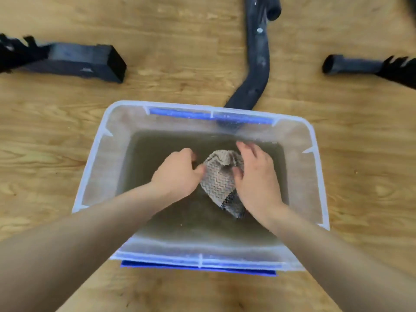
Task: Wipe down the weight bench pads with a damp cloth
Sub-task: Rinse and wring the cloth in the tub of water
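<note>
A grey cloth point(219, 179) with a zigzag weave is bunched up over murky water inside a clear plastic tub point(96, 158) with blue handles. My left hand point(177, 172) grips the cloth's left side with curled fingers. My right hand point(254, 174) holds its right side, thumb pressed into the fabric. Both forearms reach down into the tub. The cloth's lower tip, with a dark stitched edge, hangs near my right wrist. No bench pad is in view.
The tub stands on a wooden floor point(56, 131). Black metal bench frame parts lie beyond it: a square tube point(90, 61) at left, a bent tube point(256, 64) behind the tub's far rim, a round tube point(351, 65) at right.
</note>
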